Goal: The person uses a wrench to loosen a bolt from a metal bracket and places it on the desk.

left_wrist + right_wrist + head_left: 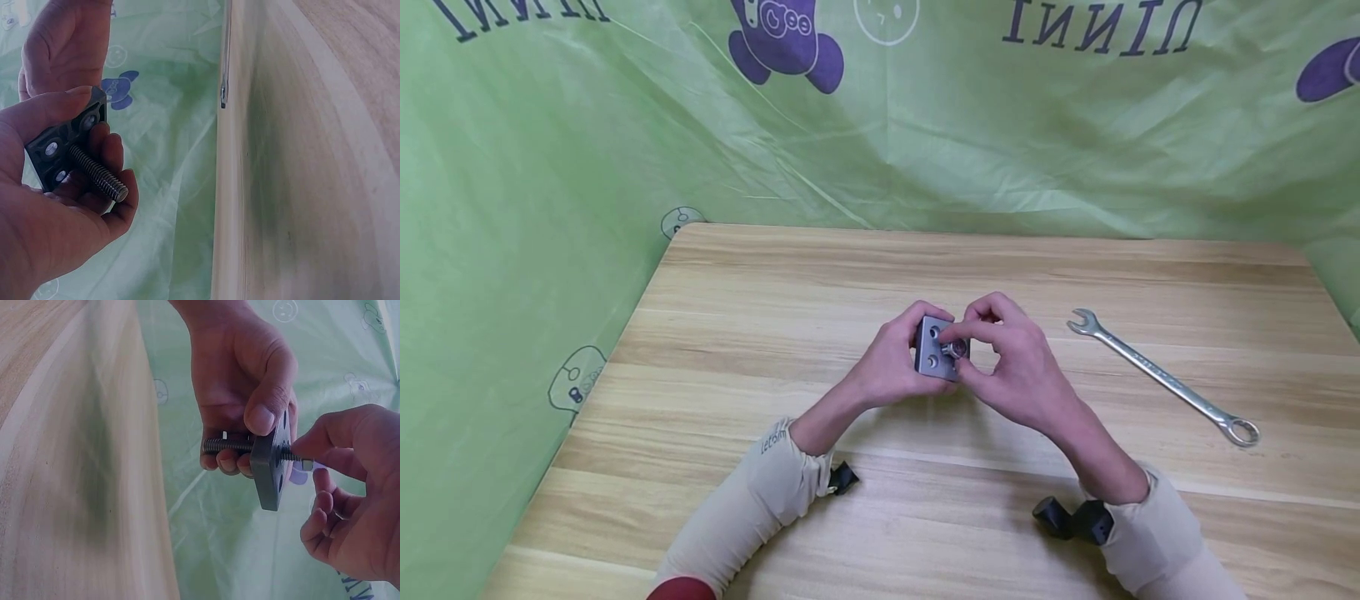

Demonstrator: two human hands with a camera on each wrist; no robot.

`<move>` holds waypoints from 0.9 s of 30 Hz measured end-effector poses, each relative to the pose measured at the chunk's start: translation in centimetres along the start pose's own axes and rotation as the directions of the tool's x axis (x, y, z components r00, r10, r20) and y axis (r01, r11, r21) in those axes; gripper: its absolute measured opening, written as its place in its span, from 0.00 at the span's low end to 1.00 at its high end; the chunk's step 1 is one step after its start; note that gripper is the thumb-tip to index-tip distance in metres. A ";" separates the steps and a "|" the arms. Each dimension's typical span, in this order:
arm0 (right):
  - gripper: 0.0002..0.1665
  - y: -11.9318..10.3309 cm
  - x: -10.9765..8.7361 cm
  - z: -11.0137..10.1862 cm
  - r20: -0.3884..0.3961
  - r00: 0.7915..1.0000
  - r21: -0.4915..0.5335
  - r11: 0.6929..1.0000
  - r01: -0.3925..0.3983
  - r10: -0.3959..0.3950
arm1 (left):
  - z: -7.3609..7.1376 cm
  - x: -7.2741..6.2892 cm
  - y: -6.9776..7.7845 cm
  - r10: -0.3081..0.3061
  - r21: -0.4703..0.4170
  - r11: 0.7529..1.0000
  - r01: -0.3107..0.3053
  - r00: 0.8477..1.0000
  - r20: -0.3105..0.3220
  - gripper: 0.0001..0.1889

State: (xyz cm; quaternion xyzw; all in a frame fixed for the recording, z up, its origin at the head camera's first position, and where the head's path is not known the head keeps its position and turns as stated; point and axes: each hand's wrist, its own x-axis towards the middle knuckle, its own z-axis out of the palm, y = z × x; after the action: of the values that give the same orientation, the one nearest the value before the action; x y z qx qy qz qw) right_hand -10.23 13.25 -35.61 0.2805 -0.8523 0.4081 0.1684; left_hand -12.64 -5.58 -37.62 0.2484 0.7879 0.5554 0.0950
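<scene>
My left hand (pixel 883 362) grips a small dark grey square plate (pixel 927 350) with holes near its corners, thumb on one side and fingers on the other. A threaded bolt (pixel 228 445) runs through the plate's middle. In the left wrist view its long threaded end (pixel 100 175) sticks out beside the curled left fingers. On the opposite face, a short length of thread and the bolt head stand clear of the plate. My right hand (pixel 1022 367) pinches the bolt by its head with thumb and index finger; its other fingers are loosely curled.
A silver combination wrench (pixel 1161 375) lies slantwise on the wood-grain table (pixel 775 292), right of the hands. Green printed sheeting (pixel 887 150) hangs behind the table and along its left. Black devices (pixel 1071 518) sit at the sleeve cuffs.
</scene>
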 end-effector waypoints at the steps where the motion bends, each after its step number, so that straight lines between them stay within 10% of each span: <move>1: 0.16 0.0 0.0 0.0 0.007 1.000 0.002 1.000 0.003 -0.003 | 0.0 0.0 0.0 0.001 0.001 1.000 -0.001 1.000 -0.001 0.36; 17: 0.13 -0.2 -0.1 -0.3 -0.043 0.991 -0.214 0.968 -0.135 0.129 | -0.1 -0.1 0.1 -0.008 -0.003 1.000 0.008 1.000 -0.003 0.37; 27: 0.09 -0.3 -0.2 0.1 -0.071 0.995 -0.211 0.974 -0.078 0.065 | -0.2 -0.1 0.1 -0.009 -0.007 1.000 0.009 1.000 -0.003 0.37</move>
State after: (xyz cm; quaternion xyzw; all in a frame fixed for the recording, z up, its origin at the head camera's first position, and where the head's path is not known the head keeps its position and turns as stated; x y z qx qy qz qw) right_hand -9.89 13.11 -35.64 0.2170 -0.8950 0.3287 0.2097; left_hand -12.61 -5.73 -37.47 0.2438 0.7871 0.5582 0.0971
